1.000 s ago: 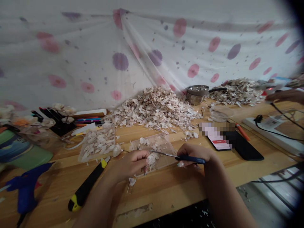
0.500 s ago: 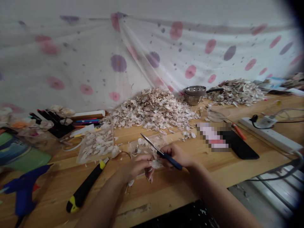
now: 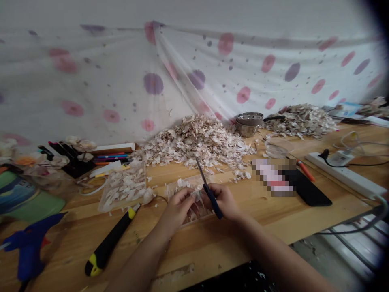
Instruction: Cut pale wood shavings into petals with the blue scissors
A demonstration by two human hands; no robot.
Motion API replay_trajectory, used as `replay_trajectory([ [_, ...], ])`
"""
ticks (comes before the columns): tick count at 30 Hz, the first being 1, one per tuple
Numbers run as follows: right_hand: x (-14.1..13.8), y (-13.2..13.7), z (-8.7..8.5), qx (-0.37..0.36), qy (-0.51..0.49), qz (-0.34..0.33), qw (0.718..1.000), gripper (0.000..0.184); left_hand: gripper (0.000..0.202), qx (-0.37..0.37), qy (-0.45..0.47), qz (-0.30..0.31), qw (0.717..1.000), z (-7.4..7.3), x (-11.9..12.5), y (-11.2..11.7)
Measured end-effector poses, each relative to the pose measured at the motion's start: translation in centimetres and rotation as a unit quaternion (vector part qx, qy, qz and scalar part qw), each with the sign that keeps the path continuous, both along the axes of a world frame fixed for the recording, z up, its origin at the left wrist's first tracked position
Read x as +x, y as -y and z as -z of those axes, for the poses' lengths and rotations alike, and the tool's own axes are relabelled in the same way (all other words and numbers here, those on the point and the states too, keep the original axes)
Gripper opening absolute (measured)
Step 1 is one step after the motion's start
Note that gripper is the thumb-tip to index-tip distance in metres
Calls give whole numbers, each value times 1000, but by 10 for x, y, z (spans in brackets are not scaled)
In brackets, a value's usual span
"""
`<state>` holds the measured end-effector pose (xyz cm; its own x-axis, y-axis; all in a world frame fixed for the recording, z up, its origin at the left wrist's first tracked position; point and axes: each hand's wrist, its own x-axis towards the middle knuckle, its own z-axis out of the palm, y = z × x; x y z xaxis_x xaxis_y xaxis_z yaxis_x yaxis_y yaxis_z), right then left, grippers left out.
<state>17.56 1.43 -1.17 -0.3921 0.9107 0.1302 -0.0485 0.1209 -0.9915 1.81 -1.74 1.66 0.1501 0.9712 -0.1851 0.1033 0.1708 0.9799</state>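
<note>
Dark-handled scissors (image 3: 214,203) are gripped in my right hand (image 3: 227,202), with the narrow blades pointing up and away. My left hand (image 3: 178,206) pinches a pale, thin petal-like piece (image 3: 197,195) at its fingertips. The right fingertips lie close against that piece; whether they also grip it is hard to tell. Below and behind both hands is a shallow clear tray (image 3: 209,177) with some pale pieces in it. To its left stands another clear tray (image 3: 105,202) full of similar pieces.
A large heap of pale flakes (image 3: 197,140) lies behind the hands, a second heap (image 3: 306,119) at back right beside metal bowls (image 3: 249,123). A utility knife (image 3: 112,239) and blue glue gun (image 3: 30,245) lie left. A black phone (image 3: 308,186) and power strip (image 3: 343,172) lie right.
Both hands have moved slightly up and away over the tray. The scissors have turned more upright, their tips shifting right. The pale piece stays between the hands.
</note>
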Motion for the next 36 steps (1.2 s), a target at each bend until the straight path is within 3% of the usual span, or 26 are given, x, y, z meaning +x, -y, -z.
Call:
replay_trajectory([
  [3, 0, -2, 3, -10, 1, 23, 1000, 29, 28, 3, -8, -10, 1000, 0, 0, 0],
  [9, 0, -3, 3, -22, -7, 33, 999, 19, 24, 3, -11, 34, 999, 2, -3, 0],
  [14, -1, -3, 4, 15, 0, 67, 998, 11, 23, 0, -18, 30, 999, 4, -2, -1],
  [22, -2, -5, 2, -12, -22, 98, 995, 26, 19, -10, -3, 20, 1000, 6, -4, -2],
  [28, 0, -12, 7, -10, -22, 181, 983, 30, 18, -3, -40, 40, 998, 9, -5, -2],
  [32, 4, -14, 11, 41, 62, 150, 986, 27, 18, 11, -48, 46, 998, 9, -4, -3],
  [36, 3, -7, 5, 55, 49, 55, 996, 27, 17, 5, -26, 26, 999, 7, -2, -2],
])
